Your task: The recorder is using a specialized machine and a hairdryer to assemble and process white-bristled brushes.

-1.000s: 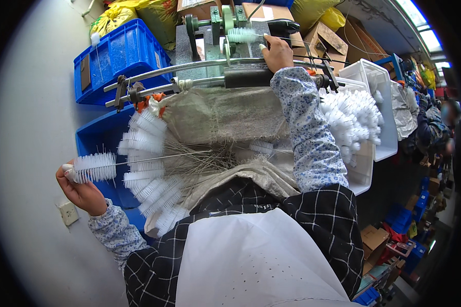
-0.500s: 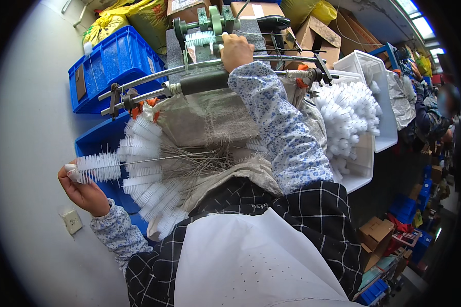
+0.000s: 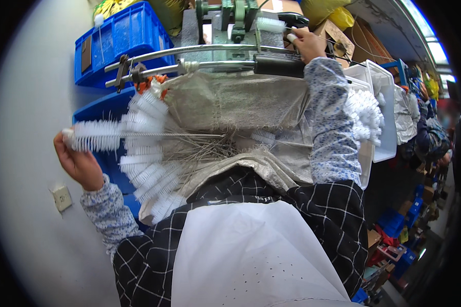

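Note:
My left hand (image 3: 82,162) pinches the white tip of a bottle brush (image 3: 95,135), which has white bristles and a long twisted wire stem. The brush lies level over a fanned pile of similar brushes (image 3: 143,153), their wire stems pointing right into my lap. My right hand (image 3: 308,46) is closed up at the sliding rails, with white wrapping on a fingertip. Just left of its fingers is another white brush (image 3: 270,24), beside a green machine (image 3: 238,18). What those fingers grip is hidden. A black sleeve (image 3: 279,65) sits on the rail below this hand.
Blue crates (image 3: 120,43) stand at the left by the wall. A grey cloth (image 3: 235,102) hangs from the rails over my lap, with a small loose brush (image 3: 263,136) on it. White bins (image 3: 381,112) with many white brushes (image 3: 363,115) stand right. Another person (image 3: 433,125) works far right.
My right hand, the brush beside it and the black sleeve have moved right along the rails. My left hand still holds its brush. The whole view has shifted somewhat.

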### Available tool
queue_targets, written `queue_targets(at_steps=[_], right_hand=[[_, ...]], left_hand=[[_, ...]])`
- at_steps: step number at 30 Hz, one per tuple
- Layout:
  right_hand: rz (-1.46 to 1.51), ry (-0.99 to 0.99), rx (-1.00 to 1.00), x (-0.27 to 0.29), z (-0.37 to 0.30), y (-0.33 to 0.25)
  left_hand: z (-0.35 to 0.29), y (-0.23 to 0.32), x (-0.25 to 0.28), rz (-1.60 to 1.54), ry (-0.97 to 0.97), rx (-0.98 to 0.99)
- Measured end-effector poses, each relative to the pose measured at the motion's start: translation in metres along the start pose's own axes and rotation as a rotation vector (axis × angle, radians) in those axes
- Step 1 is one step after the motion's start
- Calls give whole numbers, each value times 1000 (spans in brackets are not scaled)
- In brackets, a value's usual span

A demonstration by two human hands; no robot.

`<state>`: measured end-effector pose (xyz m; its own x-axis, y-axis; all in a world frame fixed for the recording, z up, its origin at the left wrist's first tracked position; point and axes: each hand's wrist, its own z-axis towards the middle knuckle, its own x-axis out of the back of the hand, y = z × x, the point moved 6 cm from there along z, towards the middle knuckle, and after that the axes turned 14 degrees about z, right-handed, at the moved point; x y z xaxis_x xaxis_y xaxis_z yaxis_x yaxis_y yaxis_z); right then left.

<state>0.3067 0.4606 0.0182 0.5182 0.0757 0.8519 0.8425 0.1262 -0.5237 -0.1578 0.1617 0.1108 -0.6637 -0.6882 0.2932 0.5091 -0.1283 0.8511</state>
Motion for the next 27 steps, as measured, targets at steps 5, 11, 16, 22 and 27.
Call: queue_targets(at_steps=[5,11,16,22,27], right_hand=[[-364,286,147,35,24,33],[-174,37,335,38,22,45],[264,-284,123,79,-25,40],[345,-793,159,32,-154,-81],[1011,-906,-18,-49,-192,-157]], left_hand=[[5,1,-37,-172,-120,82],[1,2,-68,-186,-300,166],[-4,11,-100,-270,-489,192],[-30,35,-159,-294,-680,134],[-61,62,-175,-45,-830,-94]])
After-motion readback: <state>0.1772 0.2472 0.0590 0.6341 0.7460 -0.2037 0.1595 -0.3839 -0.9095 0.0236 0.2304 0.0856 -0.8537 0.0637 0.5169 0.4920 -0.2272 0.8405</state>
